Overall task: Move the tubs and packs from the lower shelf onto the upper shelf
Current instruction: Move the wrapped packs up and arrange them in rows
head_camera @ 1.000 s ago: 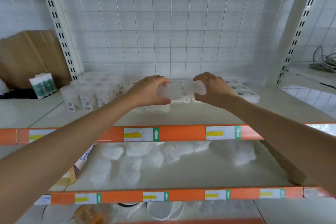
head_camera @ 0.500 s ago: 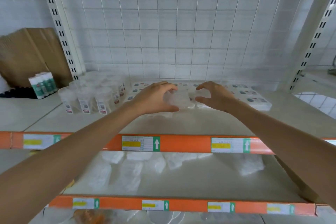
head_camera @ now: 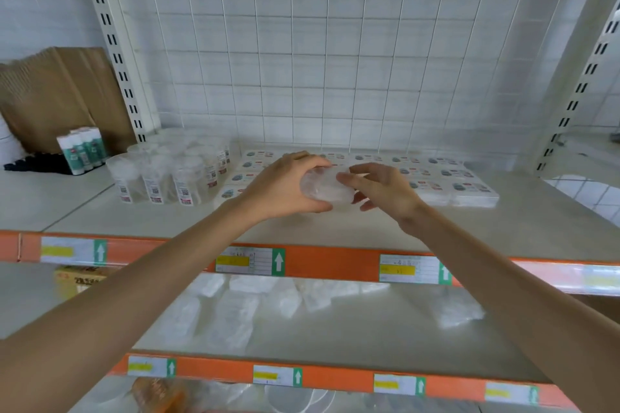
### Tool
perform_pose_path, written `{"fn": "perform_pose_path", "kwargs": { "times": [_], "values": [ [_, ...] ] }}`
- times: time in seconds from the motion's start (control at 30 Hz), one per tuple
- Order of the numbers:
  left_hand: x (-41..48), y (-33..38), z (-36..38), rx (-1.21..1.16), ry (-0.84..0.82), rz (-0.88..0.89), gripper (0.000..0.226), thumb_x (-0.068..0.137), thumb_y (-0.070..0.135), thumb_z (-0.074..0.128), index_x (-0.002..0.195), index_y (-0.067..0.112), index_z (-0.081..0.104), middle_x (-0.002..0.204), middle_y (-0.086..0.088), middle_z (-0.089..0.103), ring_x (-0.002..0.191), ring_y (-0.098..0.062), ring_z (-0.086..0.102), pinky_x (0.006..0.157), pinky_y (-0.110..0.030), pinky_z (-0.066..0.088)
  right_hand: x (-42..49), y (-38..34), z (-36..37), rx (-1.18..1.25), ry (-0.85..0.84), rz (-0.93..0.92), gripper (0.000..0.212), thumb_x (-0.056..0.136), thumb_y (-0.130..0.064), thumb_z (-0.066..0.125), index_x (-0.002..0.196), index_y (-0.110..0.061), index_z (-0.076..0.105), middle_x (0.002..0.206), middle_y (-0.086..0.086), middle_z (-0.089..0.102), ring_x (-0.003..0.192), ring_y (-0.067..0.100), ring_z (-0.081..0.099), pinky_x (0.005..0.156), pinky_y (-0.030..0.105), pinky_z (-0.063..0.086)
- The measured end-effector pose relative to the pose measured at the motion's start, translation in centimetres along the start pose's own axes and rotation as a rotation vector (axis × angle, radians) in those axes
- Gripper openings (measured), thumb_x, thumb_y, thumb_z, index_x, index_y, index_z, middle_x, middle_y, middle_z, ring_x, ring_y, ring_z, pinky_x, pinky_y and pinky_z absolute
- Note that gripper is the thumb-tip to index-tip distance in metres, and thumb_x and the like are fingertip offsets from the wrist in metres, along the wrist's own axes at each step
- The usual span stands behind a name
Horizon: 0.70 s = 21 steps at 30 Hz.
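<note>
Upper shelf (head_camera: 335, 228) is wide and pale, with an orange front rail; lower shelf (head_camera: 335, 335) sits directly beneath. Flat packs (head_camera: 446, 178) are laid in rows at the back right of the upper shelf, tall clear tubs (head_camera: 167, 178) clustered at back left. More clear packs (head_camera: 235, 312) lie scattered on the lower shelf, not yet moved.

Left hand (head_camera: 281, 188) is wrapped around a small clear tub (head_camera: 327, 186), over the upper shelf mid-front, just ahead of the pack rows. Can't tell whether it's resting or just above. Right hand (head_camera: 385, 191) is loosely curled, fingertips (head_camera: 345, 178) touching the tub's top right edge, not clamped.

Risks, my read:
- tub looks slick and light; releasing unevenly could tip it or slide it onto the packs
- pushing it back too hard could shunt the pack rows
- forearms cross the rail closely, so pulling back low could clip it
</note>
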State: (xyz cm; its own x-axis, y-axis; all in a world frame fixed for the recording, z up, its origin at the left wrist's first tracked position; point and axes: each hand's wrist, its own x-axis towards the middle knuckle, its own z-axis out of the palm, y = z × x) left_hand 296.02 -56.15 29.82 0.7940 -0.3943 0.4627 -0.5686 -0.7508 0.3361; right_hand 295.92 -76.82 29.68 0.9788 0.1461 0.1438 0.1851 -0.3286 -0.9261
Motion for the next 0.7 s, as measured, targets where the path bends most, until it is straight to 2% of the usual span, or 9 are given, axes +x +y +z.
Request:
{"fn": "perform_pose_path", "kwargs": {
  "times": [0.13, 0.2, 0.27, 0.3, 0.37, 0.43, 0.53, 0.63, 0.7],
  "values": [
    [-0.4, 0.5, 0.0, -0.009, 0.025, 0.005, 0.074, 0.065, 0.044, 0.087, 0.131, 0.027, 0.057, 0.122, 0.011, 0.060, 0.111, -0.009, 0.055, 0.096, -0.036, 0.047, -0.5, 0.4, 0.3, 0.185, -0.062, 0.025, 0.035, 0.088, -0.024, 0.072, 0.118, -0.006, 0.066, 0.088, 0.005, 0.072, 0.068, 0.012, 0.066, 0.062, 0.024, 0.052],
    [-0.6, 0.7, -0.2, -0.041, 0.023, -0.036, 0.082, 0.064, 0.046, 0.087, 0.136, 0.027, 0.053, 0.129, 0.010, 0.055, 0.117, -0.010, 0.052, 0.101, -0.037, 0.045, -0.8, 0.6, 0.1, 0.242, -0.072, 0.017, 0.034, 0.088, -0.023, 0.072, 0.118, -0.009, 0.066, 0.091, 0.006, 0.073, 0.071, 0.012, 0.066, 0.064, 0.024, 0.052],
    [-1.1, 1.2, -0.5, -0.111, 0.048, -0.129, 0.092, 0.062, 0.052, 0.086, 0.141, 0.026, 0.047, 0.133, 0.009, 0.051, 0.119, -0.008, 0.050, 0.102, -0.033, 0.043, -1.0, 0.7, -0.1, 0.247, -0.047, -0.003, 0.033, 0.086, -0.021, 0.074, 0.117, -0.015, 0.064, 0.094, 0.006, 0.074, 0.074, 0.012, 0.066, 0.067, 0.026, 0.051],
    [-1.3, 1.5, -0.7, -0.162, 0.073, -0.193, 0.090, 0.064, 0.055, 0.083, 0.141, 0.025, 0.047, 0.131, 0.010, 0.051, 0.117, -0.007, 0.051, 0.098, -0.029, 0.043, -1.1, 0.7, -0.2, 0.227, -0.022, -0.023, 0.032, 0.086, -0.020, 0.074, 0.115, -0.017, 0.062, 0.094, 0.005, 0.074, 0.075, 0.011, 0.066, 0.068, 0.026, 0.051],
    [-1.7, 1.9, -1.2, -0.287, 0.115, -0.325, 0.071, 0.075, 0.059, 0.072, 0.134, 0.023, 0.053, 0.122, 0.011, 0.057, 0.108, -0.006, 0.057, 0.090, -0.025, 0.046, -1.3, 0.8, -0.2, 0.195, 0.009, -0.085, 0.032, 0.086, -0.015, 0.074, 0.114, -0.020, 0.059, 0.091, 0.002, 0.073, 0.077, 0.011, 0.065, 0.070, 0.025, 0.051],
    [-1.8, 2.2, -1.8, -0.376, 0.092, -0.446, 0.055, 0.088, 0.061, 0.057, 0.125, 0.021, 0.058, 0.112, 0.008, 0.065, 0.097, -0.008, 0.064, 0.088, -0.030, 0.051, -1.7, 1.0, -0.2, 0.199, 0.011, -0.161, 0.034, 0.085, -0.009, 0.074, 0.113, -0.019, 0.057, 0.089, 0.003, 0.072, 0.077, 0.011, 0.065, 0.069, 0.022, 0.050],
    [-1.7, 2.6, -2.3, -0.459, 0.003, -0.602, 0.054, 0.097, 0.061, 0.037, 0.114, 0.016, 0.061, 0.095, -0.002, 0.071, 0.076, -0.015, 0.067, 0.077, -0.034, 0.056, -2.1, 1.0, -0.1, 0.161, 0.014, -0.286, 0.036, 0.082, -0.003, 0.076, 0.109, -0.020, 0.058, 0.091, 0.005, 0.072, 0.082, 0.015, 0.067, 0.073, 0.023, 0.053],
    [-1.9, 3.5, -2.7, -0.628, -0.103, -0.726, 0.044, 0.098, 0.057, 0.042, 0.110, 0.016, 0.054, 0.084, -0.010, 0.071, 0.060, -0.019, 0.064, 0.060, -0.031, 0.056, -2.3, 1.0, 0.2, 0.125, 0.028, -0.344, 0.035, 0.081, 0.000, 0.076, 0.103, -0.021, 0.058, 0.094, 0.001, 0.070, 0.090, 0.016, 0.067, 0.081, 0.029, 0.055],
    [-2.0, 3.8, -2.7, -0.714, -0.142, -0.740, 0.040, 0.097, 0.052, 0.051, 0.119, 0.018, 0.050, 0.085, -0.012, 0.071, 0.063, -0.019, 0.066, 0.058, -0.030, 0.056, -2.4, 1.1, 0.2, 0.135, 0.035, -0.357, 0.035, 0.080, 0.004, 0.075, 0.098, -0.021, 0.058, 0.101, 0.002, 0.067, 0.096, 0.016, 0.066, 0.082, 0.032, 0.055]
  ]
}}
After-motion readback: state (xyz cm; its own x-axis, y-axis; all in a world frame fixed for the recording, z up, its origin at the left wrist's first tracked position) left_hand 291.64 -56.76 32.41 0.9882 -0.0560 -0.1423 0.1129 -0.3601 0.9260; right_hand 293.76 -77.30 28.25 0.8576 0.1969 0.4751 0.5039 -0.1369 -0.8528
